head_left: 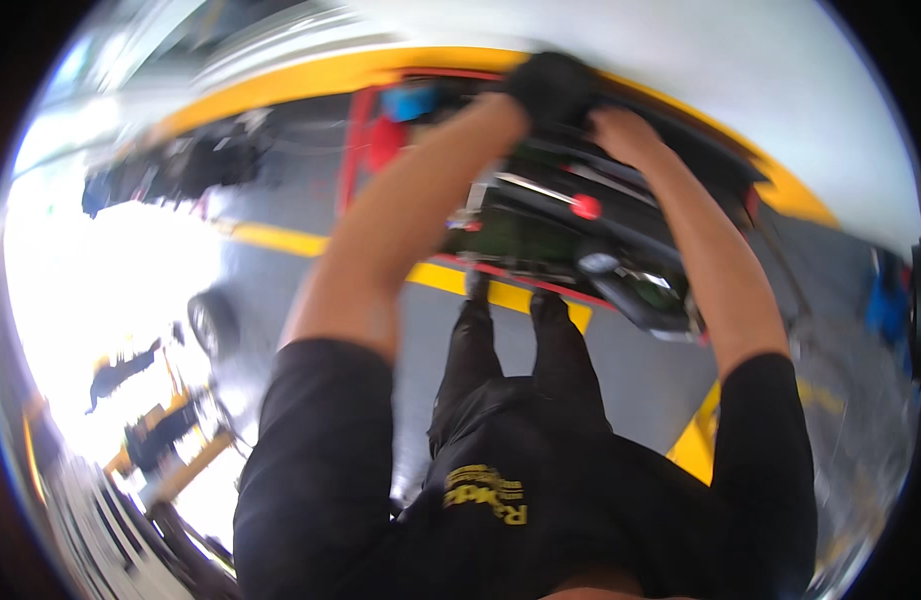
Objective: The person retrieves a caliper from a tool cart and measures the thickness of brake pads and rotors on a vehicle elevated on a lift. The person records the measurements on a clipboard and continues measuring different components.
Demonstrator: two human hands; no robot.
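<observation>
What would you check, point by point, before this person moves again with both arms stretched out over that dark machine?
1. Left hand, in a dark glove, rests on the machine: ok.
2. Right hand, bare, on the machine's top edge: ok.
3. Firm grip with either hand: cannot tell, picture blurred.
4. Feet close to the yellow floor line: ok.
5. Red knob not covered by the arms: ok.
</observation>
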